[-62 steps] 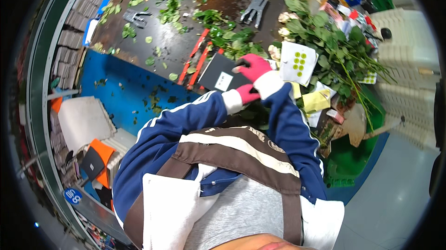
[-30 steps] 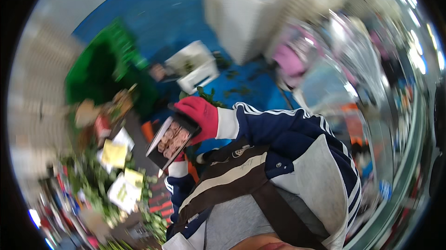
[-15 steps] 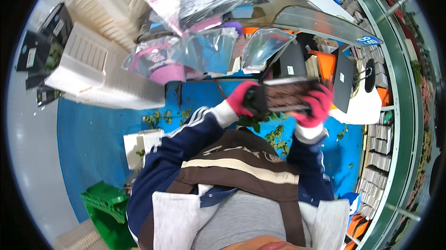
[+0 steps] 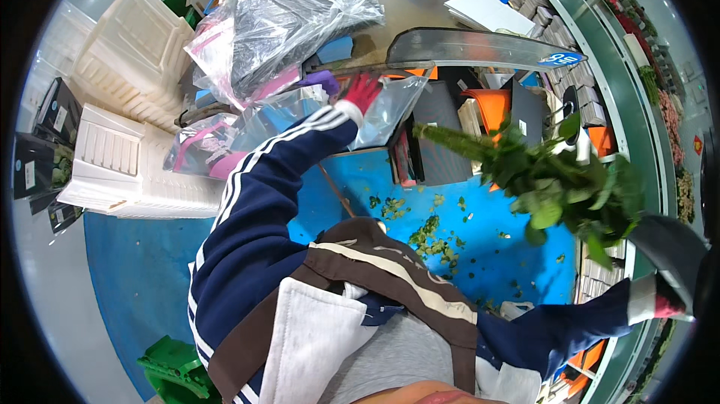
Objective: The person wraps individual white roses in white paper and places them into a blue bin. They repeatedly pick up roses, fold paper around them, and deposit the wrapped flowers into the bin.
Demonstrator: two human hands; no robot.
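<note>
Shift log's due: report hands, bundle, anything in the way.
Left hand spread at clear plastic sleeve, contact unclear. Right hand at picture's edge, gripping dark-wrapped leafy bundle. Bundle's stems partly screening black sheets.

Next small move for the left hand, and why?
Probably pinch the clear plastic sleeve with the left hand and draw it free: that hand is at the sleeve's upper edge, though contact is unclear, while the right hand holds the leafy bunch out to the side, its stems showing no clear plastic over them.
</note>
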